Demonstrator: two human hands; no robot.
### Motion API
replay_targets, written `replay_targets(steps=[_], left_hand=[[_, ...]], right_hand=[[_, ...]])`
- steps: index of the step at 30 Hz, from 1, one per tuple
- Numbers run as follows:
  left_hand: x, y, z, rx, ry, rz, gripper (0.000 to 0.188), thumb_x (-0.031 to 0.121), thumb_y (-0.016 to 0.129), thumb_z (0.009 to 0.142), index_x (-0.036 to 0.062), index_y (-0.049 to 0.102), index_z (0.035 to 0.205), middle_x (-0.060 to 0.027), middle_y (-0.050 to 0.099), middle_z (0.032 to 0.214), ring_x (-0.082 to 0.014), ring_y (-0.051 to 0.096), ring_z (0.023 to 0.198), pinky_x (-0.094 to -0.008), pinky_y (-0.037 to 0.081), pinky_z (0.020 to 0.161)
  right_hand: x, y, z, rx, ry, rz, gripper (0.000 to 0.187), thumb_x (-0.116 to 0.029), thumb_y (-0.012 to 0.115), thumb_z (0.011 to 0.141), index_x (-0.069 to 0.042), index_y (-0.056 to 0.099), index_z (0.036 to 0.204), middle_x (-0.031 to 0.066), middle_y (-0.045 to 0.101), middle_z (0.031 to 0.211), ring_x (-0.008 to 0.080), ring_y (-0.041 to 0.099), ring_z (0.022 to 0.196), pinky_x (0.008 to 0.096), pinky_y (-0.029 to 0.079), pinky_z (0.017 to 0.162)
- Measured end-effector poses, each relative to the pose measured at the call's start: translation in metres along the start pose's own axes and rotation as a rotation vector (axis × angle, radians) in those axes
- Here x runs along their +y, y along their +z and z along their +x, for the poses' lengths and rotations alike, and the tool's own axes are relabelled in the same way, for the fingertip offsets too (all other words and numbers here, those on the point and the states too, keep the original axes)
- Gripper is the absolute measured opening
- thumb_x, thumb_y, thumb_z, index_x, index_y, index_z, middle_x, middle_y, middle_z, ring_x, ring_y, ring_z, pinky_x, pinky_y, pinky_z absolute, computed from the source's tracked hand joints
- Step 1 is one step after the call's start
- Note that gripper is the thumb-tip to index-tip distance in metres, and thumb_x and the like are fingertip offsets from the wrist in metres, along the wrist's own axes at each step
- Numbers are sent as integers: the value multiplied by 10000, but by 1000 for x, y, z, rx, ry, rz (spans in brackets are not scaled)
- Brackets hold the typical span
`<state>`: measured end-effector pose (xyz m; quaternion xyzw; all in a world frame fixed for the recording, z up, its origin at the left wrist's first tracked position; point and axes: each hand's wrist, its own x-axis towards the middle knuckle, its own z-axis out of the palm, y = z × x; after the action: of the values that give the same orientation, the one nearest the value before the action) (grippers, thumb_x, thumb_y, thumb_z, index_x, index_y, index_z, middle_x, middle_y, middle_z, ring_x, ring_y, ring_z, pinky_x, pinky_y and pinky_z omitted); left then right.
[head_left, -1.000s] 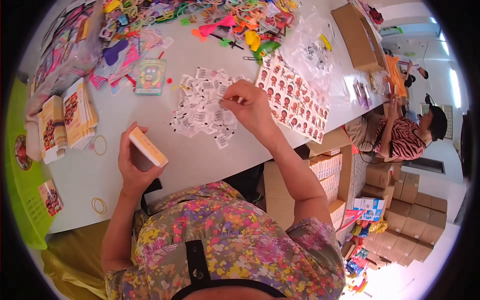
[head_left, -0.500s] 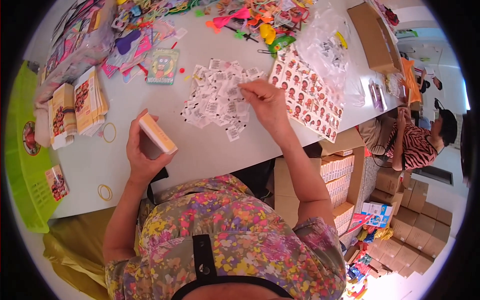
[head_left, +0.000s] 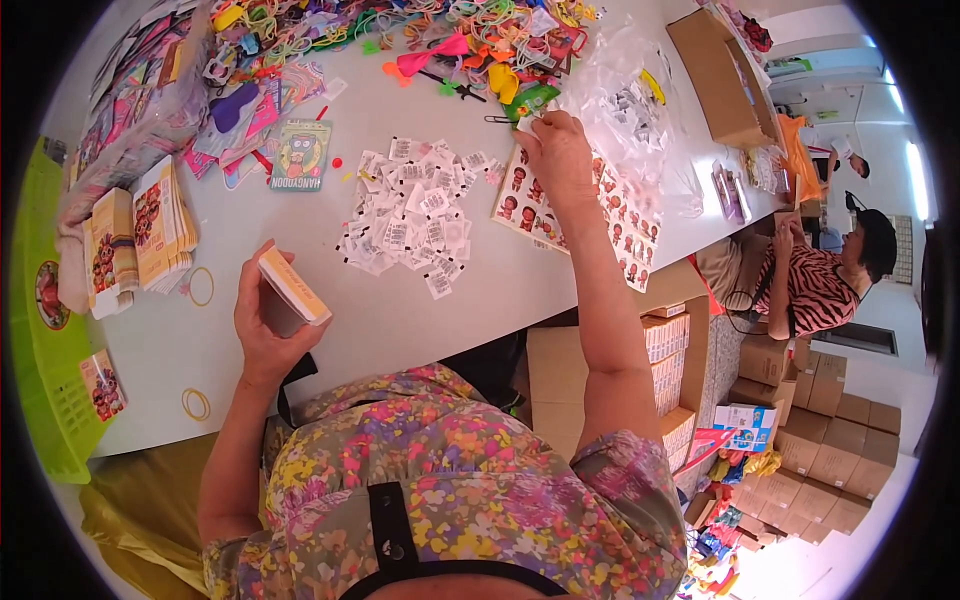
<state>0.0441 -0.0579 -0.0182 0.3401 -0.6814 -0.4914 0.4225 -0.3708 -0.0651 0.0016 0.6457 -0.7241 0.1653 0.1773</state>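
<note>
My left hand (head_left: 262, 330) holds a thick stack of cards (head_left: 292, 288) with orange and white edges, lifted just above the white table (head_left: 480, 300). My right hand (head_left: 557, 152) is stretched far forward, fingers pinched at the top edge of a sheet of printed face stickers (head_left: 580, 220), near a green packet (head_left: 530, 100). Whether it grips anything I cannot make out. Between the hands lies a scatter of small white paper tags (head_left: 415, 215).
Bright plastic toys (head_left: 440, 40) crowd the table's far edge. Card stacks (head_left: 150, 225), rubber bands (head_left: 200, 287), a green booklet (head_left: 298, 155) and a green basket (head_left: 40, 330) are on the left. A clear bag (head_left: 630, 110), cardboard boxes (head_left: 715, 65) and a seated person (head_left: 810, 285) are on the right.
My right hand has left the pile of white tags and reached forward and right to the top of the sticker sheet. The left hand still holds its card stack.
</note>
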Motion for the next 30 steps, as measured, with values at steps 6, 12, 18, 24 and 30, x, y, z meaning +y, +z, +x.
replay_targets(steps=[6,12,18,24,30], left_hand=[[2,1,0,16,0,-15,881,60,807,639,11,378,1406,-101,522,1202,-178,552,1051,-312,467,911],[4,2,2,-3,8,15,874,63,823,653,18,380,1405,-86,531,1197,-173,564,1044,-310,468,919],[0,3,2,-11,-43,38,807,75,828,669,16,397,1348,-78,541,1186,-169,568,1042,-320,458,941],[12,1,5,10,-161,16,760,93,838,670,25,431,1308,-67,563,1140,-152,572,1031,-304,481,903],[16,29,18,85,59,265,721,160,878,614,40,520,1229,-95,588,1066,-194,569,953,-326,489,835]], right_hand=[[13,-6,8,-86,87,309,173,-190,702,829,-24,719,781,153,656,934,309,621,824,360,508,771],[35,5,5,-116,287,752,183,-147,680,884,35,705,878,64,662,866,129,580,760,268,472,684],[25,-3,1,78,660,1032,242,-185,556,951,32,657,918,20,621,697,67,523,568,229,402,509],[10,-18,-14,87,817,1248,236,-213,574,961,2,638,889,22,591,629,55,465,483,212,346,438],[-99,-83,-17,-103,521,1552,212,-209,571,980,-21,651,922,31,631,700,57,535,559,195,385,493]])
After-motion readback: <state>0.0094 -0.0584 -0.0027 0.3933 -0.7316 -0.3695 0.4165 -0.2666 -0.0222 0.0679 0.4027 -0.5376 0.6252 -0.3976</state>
